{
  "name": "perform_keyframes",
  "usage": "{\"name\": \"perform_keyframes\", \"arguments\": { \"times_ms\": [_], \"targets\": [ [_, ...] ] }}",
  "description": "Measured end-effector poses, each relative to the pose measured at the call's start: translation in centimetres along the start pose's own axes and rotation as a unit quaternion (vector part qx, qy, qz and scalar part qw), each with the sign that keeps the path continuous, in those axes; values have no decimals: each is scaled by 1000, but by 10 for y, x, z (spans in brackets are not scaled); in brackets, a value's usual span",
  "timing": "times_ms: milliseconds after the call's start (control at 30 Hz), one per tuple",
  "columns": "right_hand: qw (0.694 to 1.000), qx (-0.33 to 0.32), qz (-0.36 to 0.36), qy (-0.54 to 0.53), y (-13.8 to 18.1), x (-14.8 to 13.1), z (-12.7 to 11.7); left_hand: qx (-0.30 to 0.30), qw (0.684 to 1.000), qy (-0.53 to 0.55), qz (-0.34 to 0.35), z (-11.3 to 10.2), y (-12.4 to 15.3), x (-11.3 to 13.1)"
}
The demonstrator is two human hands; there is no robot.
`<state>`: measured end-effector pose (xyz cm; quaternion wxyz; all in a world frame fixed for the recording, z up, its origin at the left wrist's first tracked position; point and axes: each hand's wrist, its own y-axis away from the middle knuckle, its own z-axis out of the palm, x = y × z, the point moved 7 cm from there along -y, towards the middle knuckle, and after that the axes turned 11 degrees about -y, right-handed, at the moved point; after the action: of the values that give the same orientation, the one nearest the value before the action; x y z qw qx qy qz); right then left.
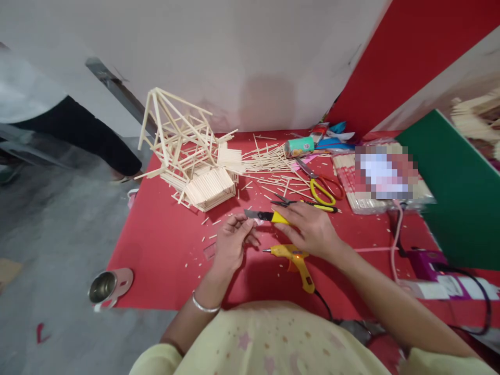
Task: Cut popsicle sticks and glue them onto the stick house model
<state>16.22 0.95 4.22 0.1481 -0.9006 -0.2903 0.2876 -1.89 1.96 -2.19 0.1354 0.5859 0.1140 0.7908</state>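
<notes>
We see right hand (312, 226) wrapped round yellow-and-black utility knife (279, 217), over red table (156, 260), steel blade (252, 214) at half-curled left hand (233, 240); can't tell if left holds anything. Seems a cutting step; next move calls for steady blade control.

The knife blade (253, 214) is metal, the sticks (269, 159) matt wood.

Pale grey wall (203, 52), soft dark shadow (269, 99) on it. Broad red panel (406, 52) at right. Red-topped table (156, 265) close to wall. Green board (441, 192) near right end. Grey, mottled floor (58, 219) at left.
</notes>
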Motion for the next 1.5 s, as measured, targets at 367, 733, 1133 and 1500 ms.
{"name": "perform_keyframes", "arguments": {
  "times_ms": [367, 733, 1133, 1500],
  "targets": [
    [999, 8, -35, 10, 1, -15, -1, 6, 999, -30, 33, -4, 6, -1],
    [1000, -13, -13, -7, 3, -14, 3, 12, 999, -19, 27, -3, 9, 2],
    [950, -45, 254, 178, 6, 106, -6, 33, 999, 27, 33, -10, 25, 14],
    [993, 89, 71, -24, 4, -30, 0, 11, 998, 61, -17, -11, 11, 14]
  ]
}}
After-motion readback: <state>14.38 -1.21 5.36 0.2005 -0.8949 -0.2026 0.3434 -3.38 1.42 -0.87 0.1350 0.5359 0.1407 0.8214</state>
